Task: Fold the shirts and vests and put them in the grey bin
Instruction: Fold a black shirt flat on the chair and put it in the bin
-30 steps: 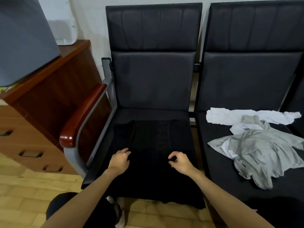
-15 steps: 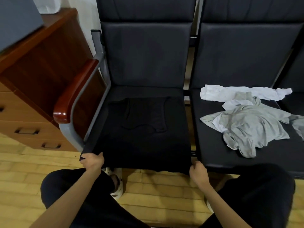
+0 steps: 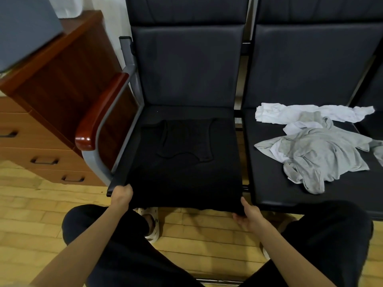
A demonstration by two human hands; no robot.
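Both hands grip one black vest (image 3: 184, 162) at its near hem: the left hand (image 3: 122, 196) is curled over the hem at the front left corner of the left seat (image 3: 186, 112), and the right hand (image 3: 247, 216) pinches the hem at the front right corner, thumb on top, fingers underneath. That vest lies spread flat over the seat cushion, its neck and armholes toward the backrest, its near edge hanging just past the front edge.

On the right seat (image 3: 269, 183) lie two more garments — a crumpled grey shirt (image 3: 319, 156) in the middle, and a white shirt (image 3: 310, 113) stretched along the back edge, partly under the grey one. They are well apart from the black vest, with the gap between the cushions between them.

One red-brown wooden armrest (image 3: 101, 112) runs along the left seat's left side. Beyond it stands a wooden cabinet (image 3: 51, 100) with drawers, and a grey bin (image 3: 24, 27) sits on its top at the upper left corner — its inside cannot be seen. Below the hands are the person's dark-trousered knees and one white sandal (image 3: 152, 224) on the wooden floor (image 3: 31, 204).
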